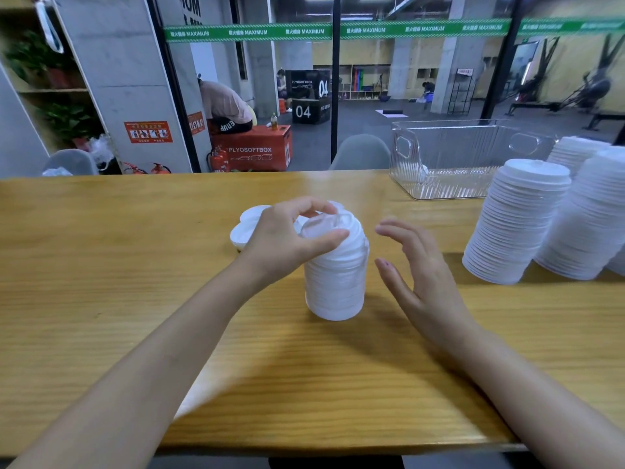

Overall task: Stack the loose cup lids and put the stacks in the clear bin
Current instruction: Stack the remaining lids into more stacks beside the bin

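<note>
My left grip [287, 231] was curled over the top of the lid stack [336, 282], I judged to seat the top lid. The right grip [416, 265] hovered spread just beside it, ready to steady. Loose lids [245, 228] lay behind on the worktop [135, 265]. The clear bin [439, 157] stood well apart.

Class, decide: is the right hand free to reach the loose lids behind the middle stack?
Probably not directly: the middle stack and the left hand gripping its top lie between the right hand and the loose lids.
</note>
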